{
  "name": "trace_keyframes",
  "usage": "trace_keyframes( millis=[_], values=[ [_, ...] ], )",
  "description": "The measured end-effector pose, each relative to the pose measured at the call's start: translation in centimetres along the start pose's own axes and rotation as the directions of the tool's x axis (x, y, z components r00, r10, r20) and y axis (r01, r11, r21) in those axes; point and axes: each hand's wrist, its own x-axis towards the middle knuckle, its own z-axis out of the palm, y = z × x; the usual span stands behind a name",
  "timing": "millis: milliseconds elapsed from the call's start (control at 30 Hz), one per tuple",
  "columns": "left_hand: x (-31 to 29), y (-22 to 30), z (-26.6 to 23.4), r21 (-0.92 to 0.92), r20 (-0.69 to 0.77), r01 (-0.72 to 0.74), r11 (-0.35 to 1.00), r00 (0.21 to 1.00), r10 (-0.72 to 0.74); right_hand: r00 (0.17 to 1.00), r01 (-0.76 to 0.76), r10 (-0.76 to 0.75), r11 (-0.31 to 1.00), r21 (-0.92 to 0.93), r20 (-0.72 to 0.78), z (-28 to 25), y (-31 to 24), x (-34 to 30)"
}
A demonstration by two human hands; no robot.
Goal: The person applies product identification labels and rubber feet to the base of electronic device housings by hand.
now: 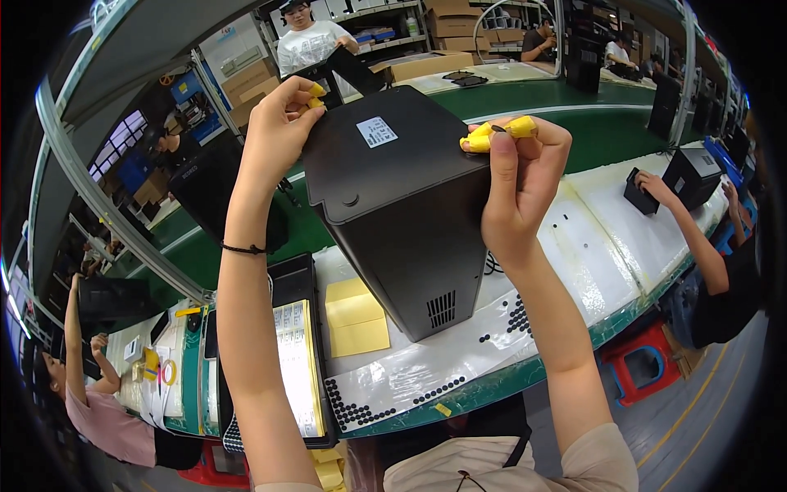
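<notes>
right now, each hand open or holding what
Left hand: curled at the black case; grip unclear.
Right hand: closed, pinching a small dark piece.

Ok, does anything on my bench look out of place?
A few small black bits lie strewn on the white bench cover, right of the vented black case, apart from the grouped black discs. A yellow scrap sits at the green front edge. Both look like strays.

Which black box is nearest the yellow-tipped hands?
The big black box in the middle, between left hand and right hand; the other black boxes are farther away.
</notes>
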Motion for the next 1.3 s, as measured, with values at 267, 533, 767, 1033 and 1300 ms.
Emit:
trace_keyframes(
  millis=[267, 533, 767, 1033, 1300],
  values=[
    [0.3, -0.5, -0.5, -0.094, 0.102, 0.049, 0.994, 0.994, -0.039, 1.000, 0.001, -0.001, 1.000, -0.001, 0.002, -0.1, 0.1, -0.1],
    [0.2, -0.3, -0.6, 0.020, 0.092, -0.010, 1.000, 0.996, 0.008, 1.000, 0.004, -0.005, 1.000, 0.020, 0.003, 0.1, 0.2, -0.1],
    [-0.5, 1.0, -0.9, 0.139, 0.066, -0.105, 0.985, 0.993, 0.096, 1.000, 0.019, -0.019, 1.000, 0.003, -0.011, 0.1, 0.4, -0.2],
    [-0.8, 1.0, -0.6, -0.090, 0.112, 0.127, 0.988, 0.987, -0.116, 0.993, -0.111, 0.111, 0.994, 0.006, 0.025, -0.3, 0.0, 3.0],
    [-0.9, -0.4, 3.1, -0.740, 0.138, 0.446, 0.503, 0.833, -0.536, 0.760, -0.352, 0.409, 0.912, -0.210, 0.505, 0.8, 7.8, 8.3]
  ],
)
